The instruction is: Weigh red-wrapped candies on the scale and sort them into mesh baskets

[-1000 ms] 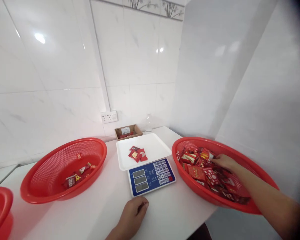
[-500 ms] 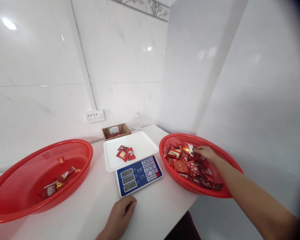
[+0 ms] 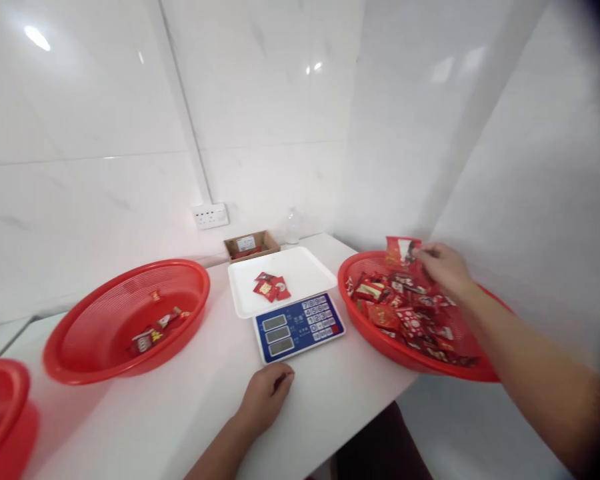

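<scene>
My right hand (image 3: pixel 443 265) pinches a red-and-white candy packet (image 3: pixel 401 252) by its edge, lifted above the right red basket (image 3: pixel 370 337). Beneath it, a heap of wrapped candies (image 3: pixel 411 323) in red and gold fills that basket. My left hand (image 3: pixel 267 397) rests on the white table with its fingers curled in, just below the scale's blue keypad panel (image 3: pixel 300 327); nothing shows in it. On the white scale tray (image 3: pixel 305 270) lie several red packets (image 3: pixel 269 288), partly overlapping.
To the left stands another red basket (image 3: pixel 95 303) holding a few packets (image 3: pixel 153 337). The rim of a further red basket (image 3: pixel 17 380) enters at the lower left. A cardboard box (image 3: pixel 267 243) and a clear bottle (image 3: pixel 293 227) stand against the tiled wall, below a socket (image 3: pixel 211 216).
My right hand has risen out of the candy heap with a packet between its fingers. The view has swung left, bringing in another basket; my left hand stays by the scale.
</scene>
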`<state>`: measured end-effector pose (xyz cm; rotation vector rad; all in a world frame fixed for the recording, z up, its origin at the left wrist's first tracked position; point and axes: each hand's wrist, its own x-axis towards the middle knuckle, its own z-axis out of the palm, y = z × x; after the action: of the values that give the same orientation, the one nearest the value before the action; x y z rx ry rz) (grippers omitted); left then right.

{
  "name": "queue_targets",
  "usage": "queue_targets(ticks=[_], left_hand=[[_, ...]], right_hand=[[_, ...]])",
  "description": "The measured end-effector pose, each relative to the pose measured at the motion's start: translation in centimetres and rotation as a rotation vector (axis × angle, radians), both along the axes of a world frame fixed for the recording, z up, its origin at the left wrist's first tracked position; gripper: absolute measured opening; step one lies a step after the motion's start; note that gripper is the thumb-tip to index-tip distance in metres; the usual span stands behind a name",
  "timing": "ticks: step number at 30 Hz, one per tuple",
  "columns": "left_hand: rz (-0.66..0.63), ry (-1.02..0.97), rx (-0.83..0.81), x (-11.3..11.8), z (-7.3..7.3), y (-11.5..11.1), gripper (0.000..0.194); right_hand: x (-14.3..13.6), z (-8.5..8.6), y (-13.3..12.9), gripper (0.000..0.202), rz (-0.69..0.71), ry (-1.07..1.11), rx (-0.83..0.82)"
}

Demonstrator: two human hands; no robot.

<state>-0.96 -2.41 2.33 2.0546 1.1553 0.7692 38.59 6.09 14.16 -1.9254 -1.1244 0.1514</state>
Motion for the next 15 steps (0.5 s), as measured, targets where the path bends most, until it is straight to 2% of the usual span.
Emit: queue_targets(ticks=[3, 9, 12, 15], left_hand=[[0.010, 0.014, 0.008, 0.0, 0.0, 0.0, 0.021], [0.018, 0.032, 0.021, -0.3, 0.2, -0.2, 0.022], [0.027, 0.029, 0.028, -0.5, 0.3, -0.2, 0.022], [0.045, 0.018, 0.029, -0.5, 0.3, -0.2, 0.023]], right_hand=[[-4.0, 1.4, 0.7, 0.035, 0.107, 0.111, 0.060], [-14.6, 1.6, 2.9, 0.007, 0.466, 0.228, -0.055], [-18.4, 1.6, 4.2, 0.018, 0.520, 0.271, -0.099], [-20.4, 1.8, 3.8, 0.033, 0.556, 0.270, -0.088]])
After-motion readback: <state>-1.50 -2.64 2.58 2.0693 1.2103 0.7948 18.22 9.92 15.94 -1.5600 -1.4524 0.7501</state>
